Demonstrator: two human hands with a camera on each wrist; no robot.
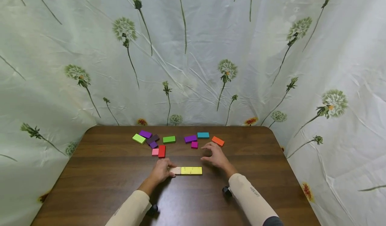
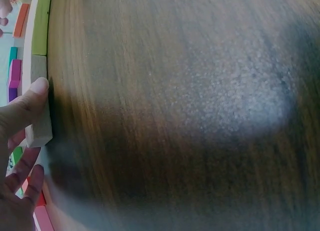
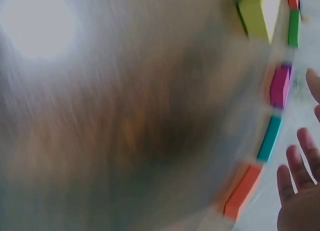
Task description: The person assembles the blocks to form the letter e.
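A pale wooden block (image 1: 176, 171) lies end to end with a longer yellow block (image 1: 191, 171) on the brown table (image 1: 259, 152). My left hand (image 1: 160, 171) pinches the pale block at its left end; the left wrist view shows the thumb (image 2: 39, 87) against its near side. To the right, my right hand (image 1: 215, 155) hovers over the table with thumb and fingers spread, holding nothing. Nearest to it are a magenta block (image 1: 194, 145) and an orange block (image 1: 218, 141). In the right wrist view its fingers (image 3: 298, 166) are apart.
Behind the hands lie more blocks: red (image 1: 162, 151), pink (image 1: 155, 152), green (image 1: 169, 139), lime (image 1: 139, 138), dark brown (image 1: 152, 139), teal (image 1: 203, 135) and several purple ones, including one (image 1: 190, 139) beside the magenta block. A flowered curtain (image 1: 193, 85) hangs past the table's far edge.
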